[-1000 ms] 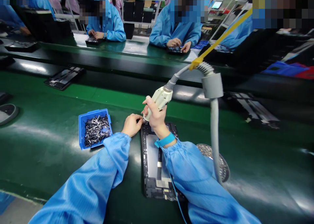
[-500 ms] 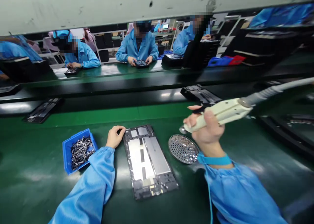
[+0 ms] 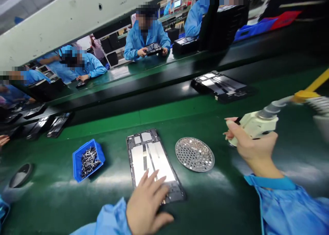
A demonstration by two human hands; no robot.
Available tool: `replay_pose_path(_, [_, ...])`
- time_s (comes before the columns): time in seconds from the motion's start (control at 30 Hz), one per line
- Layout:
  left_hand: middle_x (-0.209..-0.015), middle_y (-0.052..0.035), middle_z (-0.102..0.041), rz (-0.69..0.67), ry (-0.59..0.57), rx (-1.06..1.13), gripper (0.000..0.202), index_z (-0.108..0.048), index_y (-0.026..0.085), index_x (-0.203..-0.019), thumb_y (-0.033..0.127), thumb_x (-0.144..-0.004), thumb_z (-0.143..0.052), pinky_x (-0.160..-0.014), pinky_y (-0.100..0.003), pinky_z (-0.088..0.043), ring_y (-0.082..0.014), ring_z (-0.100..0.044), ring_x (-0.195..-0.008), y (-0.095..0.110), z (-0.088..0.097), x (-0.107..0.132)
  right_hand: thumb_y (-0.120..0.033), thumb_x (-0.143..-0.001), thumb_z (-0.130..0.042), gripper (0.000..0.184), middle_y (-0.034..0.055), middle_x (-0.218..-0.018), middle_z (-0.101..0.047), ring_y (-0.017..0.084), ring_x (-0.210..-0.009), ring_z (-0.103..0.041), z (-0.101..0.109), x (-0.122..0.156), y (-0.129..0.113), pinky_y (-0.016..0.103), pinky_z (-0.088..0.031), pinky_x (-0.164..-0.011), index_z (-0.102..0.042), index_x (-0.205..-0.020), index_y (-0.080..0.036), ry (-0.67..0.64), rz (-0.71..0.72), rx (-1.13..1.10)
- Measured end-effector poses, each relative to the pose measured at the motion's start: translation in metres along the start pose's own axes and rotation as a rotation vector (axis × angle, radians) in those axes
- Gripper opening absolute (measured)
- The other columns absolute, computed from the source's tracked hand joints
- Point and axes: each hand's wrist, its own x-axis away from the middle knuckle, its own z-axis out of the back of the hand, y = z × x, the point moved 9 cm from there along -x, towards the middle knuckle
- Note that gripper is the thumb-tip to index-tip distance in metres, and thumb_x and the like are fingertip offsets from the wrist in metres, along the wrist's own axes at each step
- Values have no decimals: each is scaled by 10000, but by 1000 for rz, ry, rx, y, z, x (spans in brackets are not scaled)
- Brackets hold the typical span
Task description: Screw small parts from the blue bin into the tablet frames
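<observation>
In the middle of the green bench lies an opened tablet point(image 3: 161, 156), its silver inner panels and black frame facing up. Over its lower end, my left hand point(image 3: 149, 200) is spread open with fingers apart, hiding part of the board; contact is unclear. My right hand point(image 3: 254, 145) is wrapped round a cream electric screwdriver point(image 3: 259, 125) with a grey cable sleeve, off to the right of the tablet. The tool's tip is hidden or blurred. Between tablet and right hand sits a round perforated metal tray point(image 3: 192, 156) with small screws on it.
A blue bin point(image 3: 77, 166) of small metal parts stands left of the tablet. Stacked tablets point(image 3: 218, 85) lie at the back right, more tablets point(image 3: 59, 124) at the back left. A round dish point(image 3: 21, 176) lies far left. Co-workers point(image 3: 146, 39) sit across the line.
My left hand has left the tablet's upper left corner and come down over its lower end, fingers spreading. The right hand has moved right with the screwdriver, away from the screw tray. The view has tilted.
</observation>
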Motion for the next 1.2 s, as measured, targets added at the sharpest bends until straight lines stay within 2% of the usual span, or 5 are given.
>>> replay_pose_path(0.13, [-1648, -112, -484, -39, -114, -320, 728, -386, 272, -1661, 410, -1001, -661, -1301, -600, -329, -356, -386, -1579, 5, -24, 0, -530, -685, -878, 393, 10, -581, -640, 165, -505, -565, -8, 4, 6, 350, -441, -571, -793, -873, -196, -83, 24, 155])
replay_pose_path(0.43, [-1664, -32, -471, 352, 36, -508, 753, -504, 277, -1606, -16, -915, -451, -1285, -544, -383, -305, -439, -1551, -174, 49, -127, -737, -698, -773, 571, -12, -561, -616, 187, -502, -598, -16, 2, 5, 344, -501, -564, -753, -914, -209, -112, 19, 223])
replay_pose_path(0.6, [-1571, -102, -586, 475, 245, -475, 766, -648, 233, -1482, -77, -805, -467, -1244, -579, -423, -339, -538, -1466, -216, 74, -165, -749, -695, -792, 584, -2, -579, -630, 187, -483, -596, -20, 2, 1, 362, -550, -567, -738, -902, -206, -133, 109, 179])
replay_pose_path(0.87, [-1276, -174, -730, 351, 465, -273, 209, -735, 182, -966, 232, -996, -535, -1125, -479, -494, -321, -634, -1272, -183, 71, -146, -601, -737, -854, 467, 40, -707, -702, 183, -590, -640, -6, 5, -3, 331, -543, -562, -751, -903, -177, -43, 72, 6])
replay_pose_path(1.2, [-527, 2, -523, 181, 306, 16, 418, -481, 218, -589, 426, -951, -513, -578, -273, -331, -143, -489, -507, -126, 30, -143, -678, -783, -771, 519, 29, -664, -642, 138, -502, -538, -38, 66, -55, 262, -422, -406, -777, -951, -188, -297, 58, -386])
